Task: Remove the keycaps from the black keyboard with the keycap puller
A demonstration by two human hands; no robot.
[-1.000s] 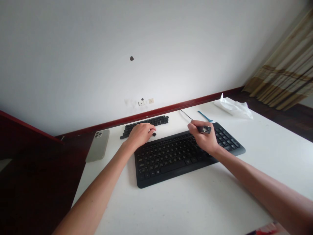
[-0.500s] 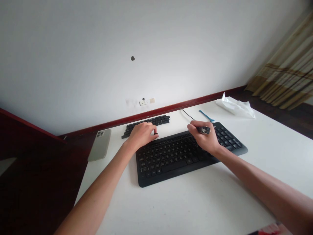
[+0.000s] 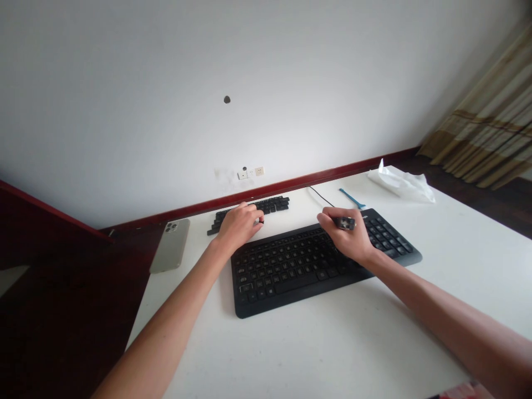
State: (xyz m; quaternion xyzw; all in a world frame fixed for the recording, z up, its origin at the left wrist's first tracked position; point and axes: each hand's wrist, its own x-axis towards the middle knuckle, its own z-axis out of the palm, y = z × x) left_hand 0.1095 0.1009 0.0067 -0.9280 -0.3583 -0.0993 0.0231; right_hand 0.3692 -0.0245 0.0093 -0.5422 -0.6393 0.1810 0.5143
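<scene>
A black keyboard (image 3: 297,287) lies at a slant on the white table. Just beyond its far left edge, my left hand (image 3: 240,226) has thumb and forefinger closed on a small black keycap (image 3: 261,223), mostly hidden by the fingers. Rows of loose black keycaps (image 3: 274,204) lie behind that hand. Over the right part of the keyboard, my right hand (image 3: 348,238) is wrapped round a dark tool with a pale pattern (image 3: 346,223); its lower end is hidden, so I cannot tell its kind.
A phone (image 3: 170,246) lies face down at the table's left edge. A thin black cable (image 3: 319,195) runs back from the keyboard, beside a blue strip-like tool (image 3: 351,198). White crumpled plastic (image 3: 401,184) sits at the far right, and the wall rises behind the table (image 3: 266,354).
My left hand has shifted slightly, its thumb and forefinger drawn in closer round the keycap, which shows less. My right hand has hardly moved with its tool.
</scene>
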